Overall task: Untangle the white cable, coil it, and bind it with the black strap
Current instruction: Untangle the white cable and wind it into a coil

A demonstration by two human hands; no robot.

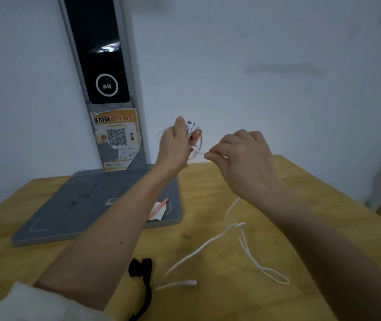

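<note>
My left hand [176,144] is raised above the wooden table [208,302] and closed around a bundle of loops of the white cable [194,132]. Just to its right, my right hand [242,156] pinches a strand of the same cable between thumb and fingertips. The rest of the cable hangs down behind my right wrist and trails in loose loops on the table, ending in a white plug [190,283]. The black strap [144,281] lies crumpled on the table near the front edge, under my left forearm.
A grey flat base [80,209] with an upright black-screened post [101,66] stands at the back left against the wall. A small card with a pink pen [158,210] lies on the base's right corner. An orange QR poster [115,137] is stuck on the post.
</note>
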